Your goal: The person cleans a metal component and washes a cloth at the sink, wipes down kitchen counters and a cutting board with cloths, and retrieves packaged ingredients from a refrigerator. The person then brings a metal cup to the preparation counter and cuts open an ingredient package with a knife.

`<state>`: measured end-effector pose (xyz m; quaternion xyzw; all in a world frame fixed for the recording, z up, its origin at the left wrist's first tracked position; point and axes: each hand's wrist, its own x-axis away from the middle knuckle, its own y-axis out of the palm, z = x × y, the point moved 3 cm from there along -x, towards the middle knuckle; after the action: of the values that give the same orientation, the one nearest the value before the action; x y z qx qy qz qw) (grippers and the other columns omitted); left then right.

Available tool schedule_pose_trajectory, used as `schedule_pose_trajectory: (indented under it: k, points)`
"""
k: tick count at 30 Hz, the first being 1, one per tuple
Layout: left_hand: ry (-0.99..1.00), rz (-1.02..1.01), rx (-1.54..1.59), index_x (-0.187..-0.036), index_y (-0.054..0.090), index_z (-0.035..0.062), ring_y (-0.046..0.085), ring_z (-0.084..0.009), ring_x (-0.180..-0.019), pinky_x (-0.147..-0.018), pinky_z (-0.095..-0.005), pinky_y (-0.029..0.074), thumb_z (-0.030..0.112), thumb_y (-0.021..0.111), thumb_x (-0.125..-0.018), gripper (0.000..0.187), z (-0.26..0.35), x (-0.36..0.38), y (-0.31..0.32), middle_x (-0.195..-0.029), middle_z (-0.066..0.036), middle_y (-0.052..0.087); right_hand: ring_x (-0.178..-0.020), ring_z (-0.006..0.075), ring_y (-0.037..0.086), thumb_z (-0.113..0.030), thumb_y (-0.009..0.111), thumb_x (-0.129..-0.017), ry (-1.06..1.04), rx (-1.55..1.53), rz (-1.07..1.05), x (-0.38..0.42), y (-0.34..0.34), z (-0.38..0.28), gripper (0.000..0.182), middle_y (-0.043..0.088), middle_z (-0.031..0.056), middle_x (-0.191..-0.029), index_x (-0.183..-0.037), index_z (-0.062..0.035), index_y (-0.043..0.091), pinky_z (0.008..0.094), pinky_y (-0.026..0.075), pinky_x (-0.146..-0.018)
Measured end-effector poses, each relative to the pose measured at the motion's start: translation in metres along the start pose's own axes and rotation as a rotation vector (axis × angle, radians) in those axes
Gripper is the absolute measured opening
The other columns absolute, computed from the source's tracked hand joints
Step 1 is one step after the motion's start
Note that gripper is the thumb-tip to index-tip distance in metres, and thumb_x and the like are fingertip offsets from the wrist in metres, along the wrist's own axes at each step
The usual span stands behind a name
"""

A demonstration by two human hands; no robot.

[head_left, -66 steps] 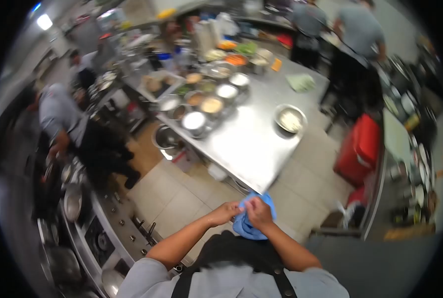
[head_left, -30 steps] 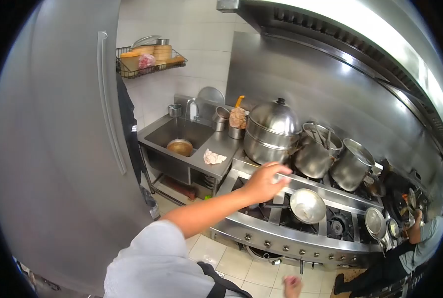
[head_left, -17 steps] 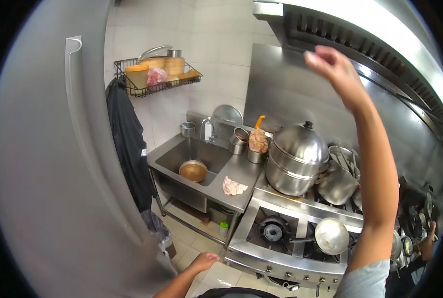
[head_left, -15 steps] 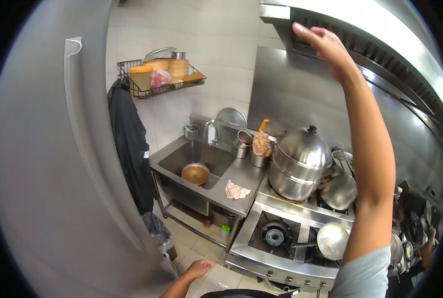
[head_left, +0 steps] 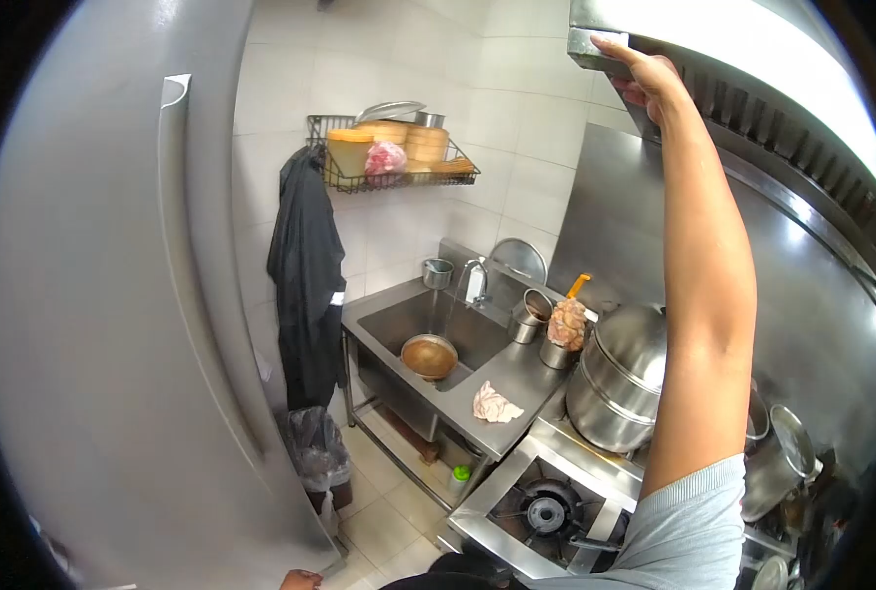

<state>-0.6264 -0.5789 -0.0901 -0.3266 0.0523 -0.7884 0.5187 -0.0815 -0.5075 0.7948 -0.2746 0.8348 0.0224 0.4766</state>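
Note:
High at the upper right, my right hand [head_left: 649,79] is at the lower corner of the metal range hood [head_left: 598,47]. Its thumb lies along the corner's face while the fingers curl underneath, partly hidden by the hand itself. Only a small part of my left hand [head_left: 302,580] shows at the bottom edge, low over the floor near the fridge door; its fingers are mostly cut off. Below my raised arm stands a large lidded steamer pot [head_left: 610,398], partly covered by the arm.
A steel fridge door [head_left: 94,295] fills the left. The sink [head_left: 389,320] holds a bowl of brownish liquid [head_left: 429,358]; a pale crumpled cloth-like piece [head_left: 497,403] lies beside it. A gas burner [head_left: 546,511] is lower right. A wire shelf [head_left: 399,182] hangs above a dark garment [head_left: 305,275].
My right hand has moved from just below the hood onto its corner. My left hand has dropped mostly out of view. The view has swung rightward and up.

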Motion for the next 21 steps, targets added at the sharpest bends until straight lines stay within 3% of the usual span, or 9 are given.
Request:
schedule_pose_trajectory:
  k: [2,7,12,17,21]
  points:
    - [-0.118,0.03,0.097,-0.096,0.069,-0.0026,0.062,-0.0184,-0.059,-0.042,-0.0305,0.043,0.03,0.064,-0.083,0.036,-0.006,0.019,0.011,-0.08,-0.013,0.069,-0.091,0.0224,0.06,-0.051,0.084,-0.059,-0.022,-0.036,-0.015,-0.009,0.003,0.005,0.067,0.066,0.0145,-0.101,-0.101,-0.0005,0.07,0.0326,0.045,-0.078]
    - [-0.256,0.117,0.127,-0.094,0.068,-0.0011,0.063,-0.0198,-0.063,-0.044,-0.0325,0.045,0.035,0.064,-0.084,0.038,-0.019,0.06,0.041,-0.082,-0.012,0.069,-0.078,0.0185,0.064,-0.046,0.086,-0.058,-0.002,-0.074,0.044,-0.011,0.006,0.005,0.058,0.069,0.0103,-0.09,-0.09,-0.0005,0.07,0.0288,0.047,-0.069]
    - [-0.395,0.087,0.172,-0.095,0.068,-0.0005,0.066,-0.0222,-0.073,-0.056,-0.0392,0.051,0.043,0.062,-0.086,0.045,-0.022,0.099,0.06,-0.086,-0.011,0.07,-0.082,0.0139,0.064,-0.045,0.086,-0.06,0.003,-0.093,0.015,-0.008,0.009,0.002,0.056,0.068,0.006,-0.098,-0.095,-0.0028,0.07,0.0253,0.045,-0.071]
    - [-0.497,0.104,0.183,-0.096,0.067,-0.0019,0.065,-0.0237,-0.071,-0.056,-0.042,0.052,0.042,0.063,-0.085,0.045,-0.077,0.104,0.061,-0.087,-0.012,0.069,-0.081,0.0158,0.065,-0.041,0.087,-0.06,0.046,-0.128,0.041,-0.007,0.012,-0.007,0.055,0.069,0.0066,-0.096,-0.095,-0.0023,0.07,0.0265,0.047,-0.074]
    - [-0.508,0.173,0.247,-0.089,0.066,-0.0032,0.063,-0.0251,-0.067,-0.054,-0.0465,0.053,0.036,0.066,-0.084,0.04,-0.104,0.122,0.044,-0.077,-0.013,0.066,-0.085,0.0182,0.066,-0.04,0.088,-0.06,0.022,-0.179,0.008,0.0,0.015,-0.015,0.063,0.068,0.0104,-0.096,-0.101,0.0025,0.066,0.0287,0.049,-0.078]
